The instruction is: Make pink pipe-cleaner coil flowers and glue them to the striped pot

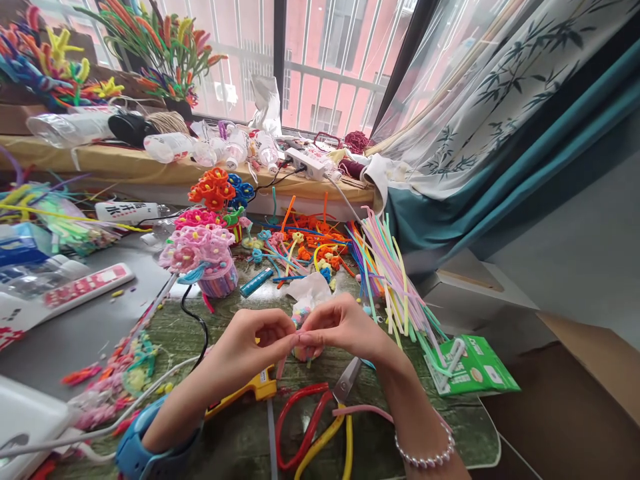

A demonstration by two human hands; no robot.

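My left hand (260, 340) and my right hand (345, 327) meet at the middle of the table, thumbs and fingertips pinched together. Whatever lies between them is too small and covered to make out. Just behind the fingers is a small pastel pot (306, 352), partly hidden. Scissors (345, 383) with red and yellow handles lie below my hands. A yellow glue gun (264, 385) is partly behind my left wrist, and a pink pipe cleaner (367, 409) lies near my right forearm.
Pipe-cleaner flowers (197, 247) in a striped pot (220, 277) stand at left. A blue glue-like tube (257, 283) lies beyond my hands. Bundled pipe cleaners (395, 273) and a green packet (480, 367) are at right. A black cable (200, 320) crosses the left side.
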